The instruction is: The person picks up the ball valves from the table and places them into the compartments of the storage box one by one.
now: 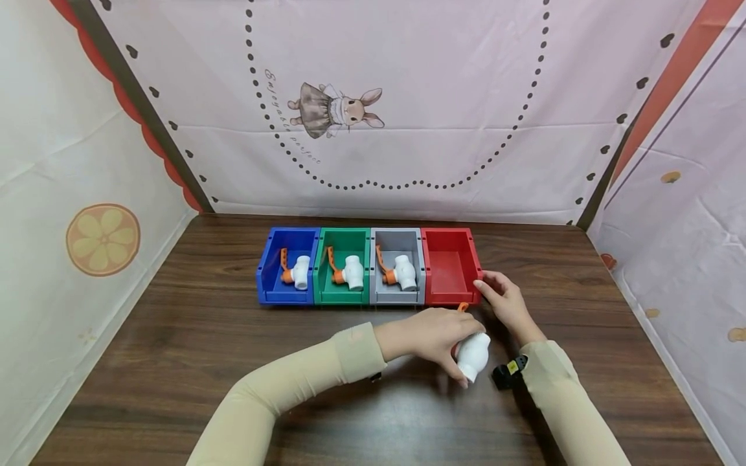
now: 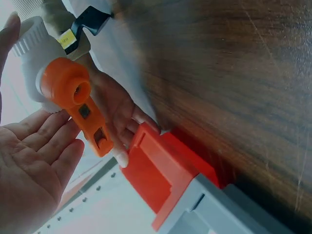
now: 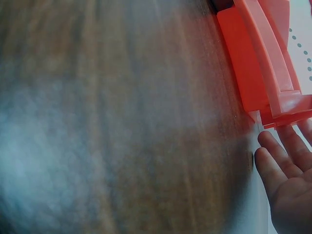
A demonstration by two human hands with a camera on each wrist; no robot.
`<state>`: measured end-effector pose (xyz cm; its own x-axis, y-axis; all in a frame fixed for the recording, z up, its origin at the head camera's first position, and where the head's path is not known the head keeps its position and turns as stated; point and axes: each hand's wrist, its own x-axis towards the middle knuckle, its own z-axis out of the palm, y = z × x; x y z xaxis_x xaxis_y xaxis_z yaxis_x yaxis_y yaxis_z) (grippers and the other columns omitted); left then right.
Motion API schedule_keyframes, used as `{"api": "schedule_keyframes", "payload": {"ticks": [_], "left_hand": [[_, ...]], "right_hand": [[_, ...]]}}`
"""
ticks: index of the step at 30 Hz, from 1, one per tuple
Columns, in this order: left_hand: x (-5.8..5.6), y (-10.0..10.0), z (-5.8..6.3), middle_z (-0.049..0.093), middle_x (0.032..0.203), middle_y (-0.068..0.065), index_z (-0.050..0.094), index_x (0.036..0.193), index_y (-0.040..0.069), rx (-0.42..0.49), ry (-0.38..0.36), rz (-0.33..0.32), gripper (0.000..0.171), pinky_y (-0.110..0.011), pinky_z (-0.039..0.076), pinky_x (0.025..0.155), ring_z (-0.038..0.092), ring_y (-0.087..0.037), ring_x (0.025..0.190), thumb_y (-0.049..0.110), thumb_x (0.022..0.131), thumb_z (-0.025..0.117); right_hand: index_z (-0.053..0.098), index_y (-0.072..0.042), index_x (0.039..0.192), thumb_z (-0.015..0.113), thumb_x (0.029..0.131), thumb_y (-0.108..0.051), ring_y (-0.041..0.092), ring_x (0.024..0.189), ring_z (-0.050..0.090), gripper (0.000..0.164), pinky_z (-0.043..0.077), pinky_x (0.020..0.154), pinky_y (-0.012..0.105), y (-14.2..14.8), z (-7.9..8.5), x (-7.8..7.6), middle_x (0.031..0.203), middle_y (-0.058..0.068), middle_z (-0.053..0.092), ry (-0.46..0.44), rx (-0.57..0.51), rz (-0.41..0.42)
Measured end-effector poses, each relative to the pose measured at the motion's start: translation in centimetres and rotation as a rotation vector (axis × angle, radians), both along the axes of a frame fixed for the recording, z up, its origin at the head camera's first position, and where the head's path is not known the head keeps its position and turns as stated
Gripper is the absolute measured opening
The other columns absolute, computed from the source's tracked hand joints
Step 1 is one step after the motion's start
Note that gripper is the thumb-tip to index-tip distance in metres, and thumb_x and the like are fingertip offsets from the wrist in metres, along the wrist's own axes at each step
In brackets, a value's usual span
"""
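Note:
In the head view, my left hand (image 1: 438,333) holds a white ball valve (image 1: 473,356) with an orange lever just in front of the red bin (image 1: 449,275). The left wrist view shows the valve's orange lever (image 2: 92,124) pointing toward that bin, the palm open beneath it and the thumb at the white end. My right hand (image 1: 508,304) grips the red bin's right wall, thumb on the rim and fingers along the outside. Similar white valves with orange levers lie in the blue bin (image 1: 285,298), the green bin (image 1: 342,298) and the grey bin (image 1: 397,298).
The bins stand side by side in a row on a dark wooden table (image 1: 175,362). Printed cloth (image 1: 443,77) hangs behind and at both sides. A black wrist camera (image 1: 506,375) sits below the right forearm.

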<state>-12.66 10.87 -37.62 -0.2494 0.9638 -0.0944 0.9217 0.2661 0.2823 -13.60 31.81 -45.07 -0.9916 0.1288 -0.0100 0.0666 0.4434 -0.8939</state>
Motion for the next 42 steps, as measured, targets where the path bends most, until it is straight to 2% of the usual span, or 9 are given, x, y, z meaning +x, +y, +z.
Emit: {"api": "schedule_keyframes", "payload": {"ticks": [3,8,11,16,19,29,37,42], "left_hand": [[-0.4,0.1,-0.3,0.058,0.119,0.003,0.05,0.13,0.013,0.02,-0.019,0.031,0.076,-0.013,0.043,0.082,0.051,-0.004,0.099,0.054,0.072,0.076],[-1.0,0.4,-0.5,0.057,0.119,0.003,0.049,0.13,0.014,0.067,-0.047,0.082,0.075,-0.014,0.044,0.081,0.051,-0.005,0.1,0.052,0.072,0.076],[-1.3,0.7,-0.3,0.057,0.119,0.003,0.049,0.13,0.014,0.085,-0.037,0.097,0.075,-0.014,0.045,0.081,0.051,-0.005,0.1,0.053,0.071,0.077],[-1.7,1.1,0.2,0.057,0.119,0.003,0.05,0.13,0.014,0.104,0.01,0.103,0.075,-0.016,0.046,0.079,0.051,-0.007,0.103,0.052,0.071,0.077],[-2.0,1.3,0.4,0.057,0.12,0.003,0.049,0.13,0.015,0.109,0.032,0.12,0.076,-0.017,0.047,0.079,0.052,-0.007,0.104,0.054,0.071,0.077],[-3.6,1.5,1.0,0.057,0.121,0.001,0.048,0.132,0.013,0.082,0.014,0.17,0.078,-0.02,0.048,0.081,0.052,-0.008,0.102,0.051,0.071,0.077],[-4.8,2.1,1.1,0.057,0.122,0.0,0.05,0.132,0.012,0.1,0.006,0.201,0.078,-0.02,0.048,0.082,0.053,-0.008,0.101,0.051,0.071,0.078],[-5.4,2.6,1.7,0.057,0.123,-0.001,0.051,0.13,0.012,0.115,0.012,0.231,0.075,-0.022,0.05,0.083,0.054,-0.009,0.103,0.05,0.071,0.078]], "right_hand": [[0.048,0.0,0.133,0.054,0.096,-0.034,0.01,0.103,0.053,0.051,0.044,0.081,0.008,0.0,0.0,0.0,0.129,0.023,0.054,-0.012,0.0,0.002],[0.048,0.001,0.132,0.055,0.096,-0.033,-0.001,0.096,0.052,0.05,0.043,0.08,0.007,0.0,0.0,-0.1,0.128,0.024,0.054,-0.005,-0.009,-0.001],[0.048,0.001,0.132,0.055,0.096,-0.033,-0.008,0.092,0.05,0.05,0.044,0.079,0.006,0.1,0.0,0.0,0.129,0.023,0.054,-0.006,-0.028,0.0],[0.049,0.003,0.131,0.056,0.096,-0.028,-0.011,0.088,0.052,0.047,0.046,0.077,0.009,0.1,0.0,0.1,0.125,0.025,0.054,0.012,-0.053,-0.003],[0.05,0.003,0.13,0.057,0.096,-0.025,-0.011,0.088,0.052,0.045,0.046,0.076,0.01,0.0,0.0,0.1,0.123,0.025,0.055,0.025,-0.064,-0.004],[0.05,0.005,0.129,0.055,0.097,-0.02,-0.009,0.086,0.051,0.042,0.046,0.074,0.011,0.0,0.0,-0.1,0.125,0.028,0.055,0.04,-0.047,0.01],[0.049,0.01,0.127,0.049,0.097,-0.007,-0.014,0.088,0.047,0.035,0.042,0.077,0.008,0.0,0.2,0.0,0.126,0.031,0.053,0.066,-0.032,0.017],[0.048,0.009,0.128,0.048,0.097,-0.006,-0.004,0.091,0.051,0.034,0.041,0.077,0.01,0.2,0.2,-0.1,0.124,0.03,0.053,0.056,-0.01,0.011]]}}
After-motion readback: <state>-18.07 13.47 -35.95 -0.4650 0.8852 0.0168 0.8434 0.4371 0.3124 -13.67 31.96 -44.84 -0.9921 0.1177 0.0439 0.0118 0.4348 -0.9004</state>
